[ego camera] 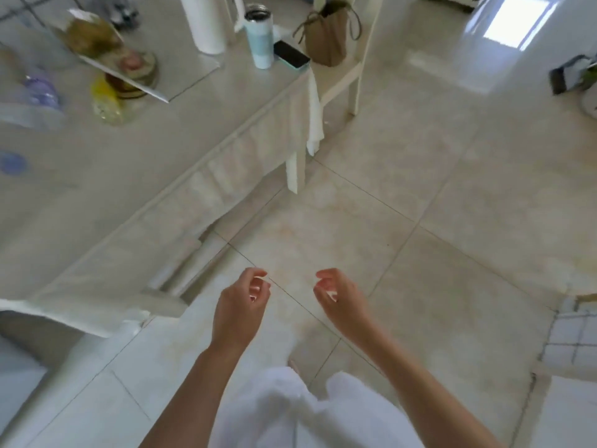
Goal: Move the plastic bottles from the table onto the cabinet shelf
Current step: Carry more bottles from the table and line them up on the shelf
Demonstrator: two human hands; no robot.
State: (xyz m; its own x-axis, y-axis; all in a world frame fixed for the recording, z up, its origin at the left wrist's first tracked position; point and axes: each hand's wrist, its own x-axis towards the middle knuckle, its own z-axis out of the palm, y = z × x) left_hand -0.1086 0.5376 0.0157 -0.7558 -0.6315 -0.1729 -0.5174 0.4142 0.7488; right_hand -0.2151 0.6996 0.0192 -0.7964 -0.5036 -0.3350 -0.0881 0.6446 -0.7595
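Both my hands hang over the tiled floor, away from the table. My left hand (240, 303) and my right hand (339, 297) are empty, with fingers loosely curled and apart. On the table (106, 189) at the far left stand blurred clear plastic bottles: one with a purple cap (40, 92), one with a yellow label (105, 100), and a blue cap (13, 163) at the frame edge. No cabinet shelf is in view.
A paper towel roll (203, 21), a tumbler (260, 37) and a dark phone (290, 53) sit at the table's far end. A tray of food (109, 46) lies near the bottles. A white chair holding a brown bag (329, 33) stands beyond the table corner.
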